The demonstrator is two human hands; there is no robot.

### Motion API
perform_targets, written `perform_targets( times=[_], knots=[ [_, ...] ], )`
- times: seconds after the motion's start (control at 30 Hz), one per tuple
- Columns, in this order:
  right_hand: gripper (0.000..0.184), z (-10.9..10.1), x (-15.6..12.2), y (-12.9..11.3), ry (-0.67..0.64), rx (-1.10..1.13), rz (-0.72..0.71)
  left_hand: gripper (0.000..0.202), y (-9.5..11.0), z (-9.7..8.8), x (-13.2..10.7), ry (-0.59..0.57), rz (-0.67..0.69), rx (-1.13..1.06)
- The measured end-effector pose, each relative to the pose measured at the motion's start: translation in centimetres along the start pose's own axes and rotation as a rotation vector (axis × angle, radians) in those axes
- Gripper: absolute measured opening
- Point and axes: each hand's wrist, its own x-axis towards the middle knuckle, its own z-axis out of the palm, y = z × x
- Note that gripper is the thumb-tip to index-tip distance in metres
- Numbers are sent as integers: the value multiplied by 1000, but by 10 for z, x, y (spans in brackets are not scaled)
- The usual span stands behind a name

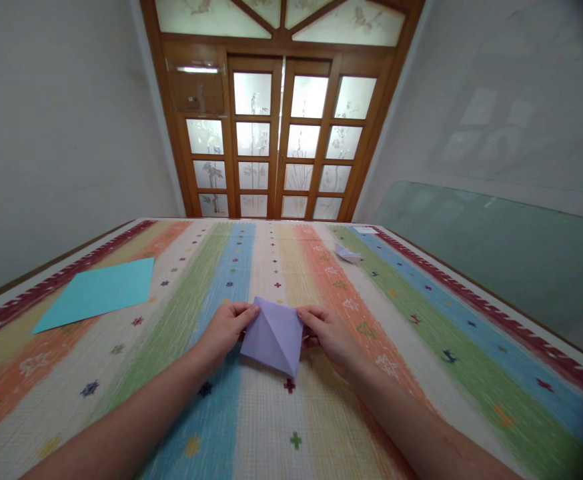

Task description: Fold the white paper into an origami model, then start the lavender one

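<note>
A folded piece of purple paper (274, 337), roughly square with a diagonal crease, is held up between my two hands over the striped tablecloth. My left hand (231, 327) pinches its left side, thumb on top near the upper left corner. On the other side, my right hand (327, 333) grips the upper right corner between thumb and fingers. The fingers behind the paper are partly hidden.
A flat sheet of turquoise paper (99, 293) lies at the left of the table. Toward the back right sits a small folded pale paper shape (347, 253), with a white slip (365, 230) beyond it. Wooden doors (279, 133) with glass panes stand past the table's far edge.
</note>
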Motion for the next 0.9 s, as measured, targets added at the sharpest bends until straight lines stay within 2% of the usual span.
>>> perform_targets(
  times=[0.13,0.2,0.33,0.4,0.5,0.67,0.83,0.9],
  knots=[
    [33,-4,2,-2,20,50,-24,41,5,-3,-1,8,8,53],
    [37,-5,2,-3,-34,88,-27,41,5,-1,-2,-55,3,80],
    [40,3,-2,-4,-209,55,65,41,1,8,-8,-247,-13,172],
    [37,8,-7,-2,-231,-31,51,40,-1,12,-10,-318,11,232],
    [34,16,-12,2,-236,-118,30,41,-3,16,-12,-363,69,339],
    [33,14,-9,7,-168,-205,-15,43,-2,18,-12,-343,163,498],
    [33,0,2,5,-21,-268,-107,41,-5,10,-9,-335,-9,444],
    [33,-6,6,4,47,-287,-135,41,-8,7,-6,-315,-37,423]
  ],
)
